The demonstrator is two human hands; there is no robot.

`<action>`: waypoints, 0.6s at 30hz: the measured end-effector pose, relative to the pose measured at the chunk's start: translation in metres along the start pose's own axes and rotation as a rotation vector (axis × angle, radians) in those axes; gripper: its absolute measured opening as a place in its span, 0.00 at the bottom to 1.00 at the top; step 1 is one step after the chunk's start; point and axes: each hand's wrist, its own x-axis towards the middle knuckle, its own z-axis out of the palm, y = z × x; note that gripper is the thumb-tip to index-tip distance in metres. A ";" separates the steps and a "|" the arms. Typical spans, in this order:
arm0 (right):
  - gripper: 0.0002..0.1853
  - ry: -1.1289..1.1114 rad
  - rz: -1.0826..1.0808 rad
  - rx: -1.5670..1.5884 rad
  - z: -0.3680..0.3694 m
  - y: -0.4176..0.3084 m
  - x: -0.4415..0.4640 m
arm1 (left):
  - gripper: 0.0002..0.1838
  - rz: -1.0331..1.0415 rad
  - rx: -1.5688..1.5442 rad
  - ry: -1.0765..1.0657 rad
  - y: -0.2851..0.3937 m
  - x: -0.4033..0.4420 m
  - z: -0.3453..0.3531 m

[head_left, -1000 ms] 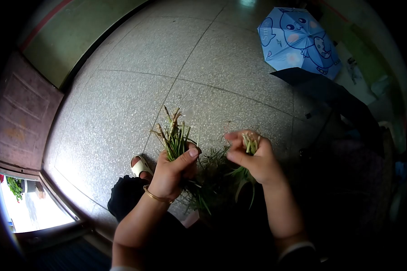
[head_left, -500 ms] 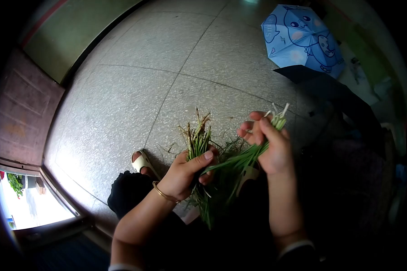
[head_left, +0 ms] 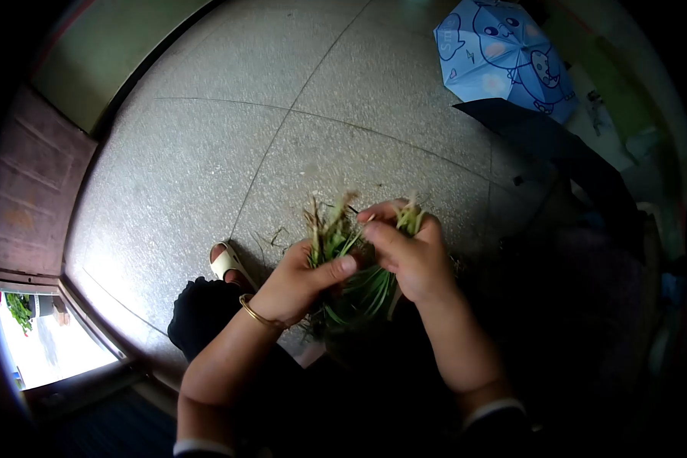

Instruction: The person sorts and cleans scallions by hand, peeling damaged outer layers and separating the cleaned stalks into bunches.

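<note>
My left hand [head_left: 294, 286] is wrapped round a bundle of green stalks [head_left: 326, 233] whose brownish, ragged ends point up and away from me. Close on its right, my right hand [head_left: 416, 256] holds a smaller bunch of stalks [head_left: 410, 219] with pale ends. Its thumb and forefinger are pinched together at the edge of the left bundle, on what looks like a thin strand. Long green leaves [head_left: 370, 290] hang below and between both hands. The palms hide the middle of each bunch.
A blue cartoon umbrella [head_left: 511, 57] stands open on the speckled floor [head_left: 282, 153], with a dark umbrella [head_left: 557, 145] beside it. My foot in a pale sandal [head_left: 227, 263] is at lower left. A brown door [head_left: 34, 183] and bright doorway [head_left: 61, 343] lie left.
My right hand has moved left and down to my left hand, its fingers now pinched beside the left bundle. The bunch in it has come along. The view has shifted slightly.
</note>
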 end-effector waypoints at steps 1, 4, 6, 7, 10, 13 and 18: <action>0.07 -0.009 -0.029 0.091 -0.002 -0.001 0.000 | 0.11 -0.067 -0.115 0.000 -0.002 0.001 -0.004; 0.04 0.002 -0.035 0.246 -0.012 -0.005 0.006 | 0.12 -0.092 -0.259 0.053 0.000 0.006 -0.007; 0.04 -0.034 -0.058 0.331 -0.023 -0.009 0.008 | 0.13 -0.113 -0.206 0.148 -0.002 0.010 -0.011; 0.04 -0.042 -0.065 0.373 -0.027 -0.012 0.008 | 0.12 -0.070 -0.232 0.226 -0.005 0.012 -0.018; 0.05 -0.004 -0.081 0.407 -0.037 -0.019 0.006 | 0.11 0.033 -0.287 0.475 -0.002 0.019 -0.028; 0.06 0.038 -0.132 0.361 -0.043 -0.026 0.004 | 0.11 0.121 -0.387 0.443 0.009 0.017 -0.035; 0.06 0.108 -0.170 0.266 -0.043 -0.025 0.004 | 0.14 0.129 -0.314 0.378 0.016 0.013 -0.034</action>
